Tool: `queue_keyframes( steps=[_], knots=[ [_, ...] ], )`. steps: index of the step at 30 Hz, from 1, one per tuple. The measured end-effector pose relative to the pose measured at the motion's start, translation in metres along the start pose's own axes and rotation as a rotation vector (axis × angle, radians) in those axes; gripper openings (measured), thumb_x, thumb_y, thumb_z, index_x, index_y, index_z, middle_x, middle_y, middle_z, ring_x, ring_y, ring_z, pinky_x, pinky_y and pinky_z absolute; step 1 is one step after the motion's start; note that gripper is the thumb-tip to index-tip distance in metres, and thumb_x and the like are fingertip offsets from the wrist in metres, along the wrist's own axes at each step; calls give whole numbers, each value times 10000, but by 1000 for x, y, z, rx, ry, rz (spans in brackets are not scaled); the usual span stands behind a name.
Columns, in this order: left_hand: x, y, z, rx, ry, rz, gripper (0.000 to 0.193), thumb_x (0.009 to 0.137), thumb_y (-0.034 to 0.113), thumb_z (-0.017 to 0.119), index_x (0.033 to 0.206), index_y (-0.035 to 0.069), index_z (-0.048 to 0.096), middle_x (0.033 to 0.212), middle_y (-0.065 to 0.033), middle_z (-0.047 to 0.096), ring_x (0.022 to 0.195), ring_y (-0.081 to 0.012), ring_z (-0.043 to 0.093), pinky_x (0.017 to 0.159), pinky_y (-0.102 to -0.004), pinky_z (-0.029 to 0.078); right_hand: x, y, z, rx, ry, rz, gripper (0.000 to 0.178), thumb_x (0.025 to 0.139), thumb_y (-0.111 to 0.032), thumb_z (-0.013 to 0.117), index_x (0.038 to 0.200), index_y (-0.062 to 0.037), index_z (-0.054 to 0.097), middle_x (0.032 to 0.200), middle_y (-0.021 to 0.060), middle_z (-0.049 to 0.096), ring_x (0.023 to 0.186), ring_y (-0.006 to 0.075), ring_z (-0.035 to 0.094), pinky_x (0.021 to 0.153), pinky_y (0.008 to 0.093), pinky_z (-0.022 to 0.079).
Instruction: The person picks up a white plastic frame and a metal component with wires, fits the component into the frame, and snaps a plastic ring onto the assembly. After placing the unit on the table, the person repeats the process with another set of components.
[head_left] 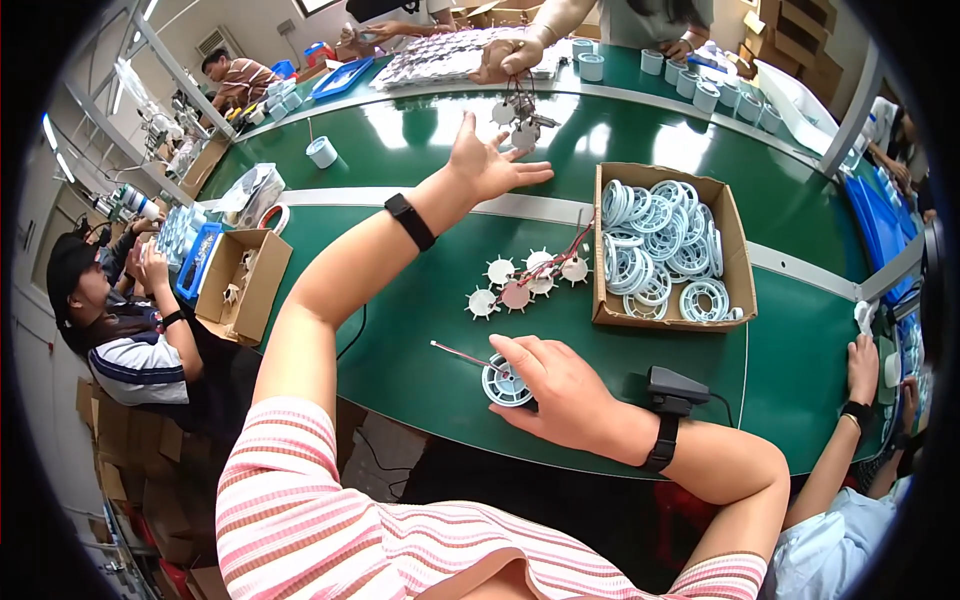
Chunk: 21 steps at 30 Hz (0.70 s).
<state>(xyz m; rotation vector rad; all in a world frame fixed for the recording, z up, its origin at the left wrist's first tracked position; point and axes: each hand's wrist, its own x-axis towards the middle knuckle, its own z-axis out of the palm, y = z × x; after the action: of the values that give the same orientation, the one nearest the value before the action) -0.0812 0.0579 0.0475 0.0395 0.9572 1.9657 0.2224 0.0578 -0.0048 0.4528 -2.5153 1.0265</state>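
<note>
My left hand [490,168] is stretched out over the far part of the green table with its fingers spread and nothing in it. Just past its fingertips hangs a bundle of white disc parts with wires [524,132], held from above by a co-worker's hand [510,55]. Close to the near edge, my right hand [572,390] grips a light blue round plastic housing [503,384]. A thin wire lead [458,352] sticks out of this housing to the left. Between my hands lie several toothed white discs [500,270] with red wires.
A cardboard box [665,325] of light blue plastic rings [660,225] stands right of the discs. A black device [676,386] sits near my right wrist. Blue-white cups [320,152] stand farther off. Another box [262,290] is at left. Co-workers sit on both sides.
</note>
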Motion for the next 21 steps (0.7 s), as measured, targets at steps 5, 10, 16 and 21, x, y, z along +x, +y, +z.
queue_keyframes(
  steps=[5,10,16,21],
  knots=[
    [37,6,-8,-310,-432,-80,793,1003,681,424,1516,82,346,1571,-242,348,1425,-522,377,1149,-601,402,1,2,2,-39,20,1,799,756,-210,864,1431,-24,478,1190,172,627,1046,359,633,936,437,511],
    [44,5,-19,-329,-580,-146,598,1048,551,444,1367,51,520,1451,-249,498,1394,-497,432,1077,-572,500,0,1,-5,-41,1,11,802,751,-217,870,1428,-23,485,1182,170,632,1056,356,634,941,432,511],
    [8,4,-50,14,-457,-100,445,1046,437,511,1273,64,598,1276,-167,615,1200,-376,621,910,-433,602,1,2,-4,-31,-1,19,806,747,-213,872,1430,-25,488,1181,168,634,1050,354,635,939,433,511],
    [-53,-19,-61,703,-252,188,293,1055,294,560,1224,72,648,1298,-103,628,1067,-250,680,770,-261,588,4,1,-4,-29,1,6,824,730,-197,880,1434,-27,486,1179,166,635,1040,347,635,935,432,510]
  ],
)
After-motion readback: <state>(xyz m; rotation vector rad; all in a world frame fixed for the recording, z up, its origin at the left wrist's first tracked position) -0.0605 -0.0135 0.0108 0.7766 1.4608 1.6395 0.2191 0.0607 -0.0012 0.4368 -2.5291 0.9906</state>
